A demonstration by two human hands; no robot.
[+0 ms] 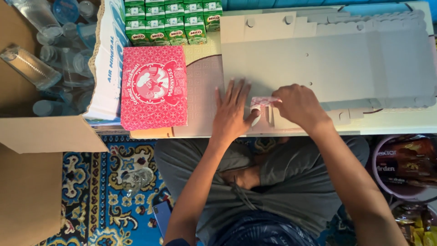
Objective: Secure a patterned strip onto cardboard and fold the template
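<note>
The left hand [231, 110] lies flat and open on the flattened cardboard box [318, 59], while the right hand [298, 105] pinches its pink flap [263, 101] in a closed grip.

The right hand [298, 105] hides most of the pink patterned flap [264, 100] it grips.

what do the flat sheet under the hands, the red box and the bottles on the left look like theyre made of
Flat sheet: looks like thin paperboard, matte grey-white, with die-cut tabs, slots and crease lines. The left hand presses it flat; the right hand folds a patterned flap.
Red box: probably printed card, smooth, with sharp folded edges.
Bottles: clear plastic, likely, see-through with ribbed walls.
</note>
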